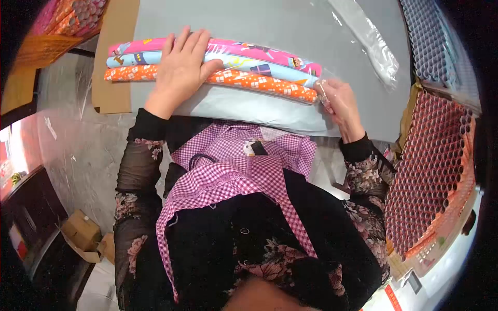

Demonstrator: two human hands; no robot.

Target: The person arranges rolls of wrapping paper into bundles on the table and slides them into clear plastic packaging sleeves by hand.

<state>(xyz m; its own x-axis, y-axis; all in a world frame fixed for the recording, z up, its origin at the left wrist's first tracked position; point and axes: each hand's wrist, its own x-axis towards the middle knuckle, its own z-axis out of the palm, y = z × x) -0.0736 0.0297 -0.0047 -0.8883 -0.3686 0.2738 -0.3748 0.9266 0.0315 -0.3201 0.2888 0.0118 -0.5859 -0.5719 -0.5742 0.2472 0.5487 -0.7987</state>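
Note:
Three rolls of gift wrapping paper lie side by side across the table [363, 111], with clear plastic film around them. The far one is a pink roll [259, 51], the middle a light blue roll [249, 65], the near an orange roll [259, 81] with white gift prints. My left hand [182, 70] rests flat over all three rolls left of their middle, fingers spread. At the rolls' right end, my right hand [337, 101] is closed, pinching the gathered end of the clear plastic sleeve [323, 96].
Another clear plastic sleeve [371, 46] lies at the table's upper right. Stacked red-orange rolls [425, 171] stand end-on at the right, with blue rolls [428, 39] beyond. More rolls [75, 18] are at the upper left. A cardboard box [82, 232] sits at the lower left.

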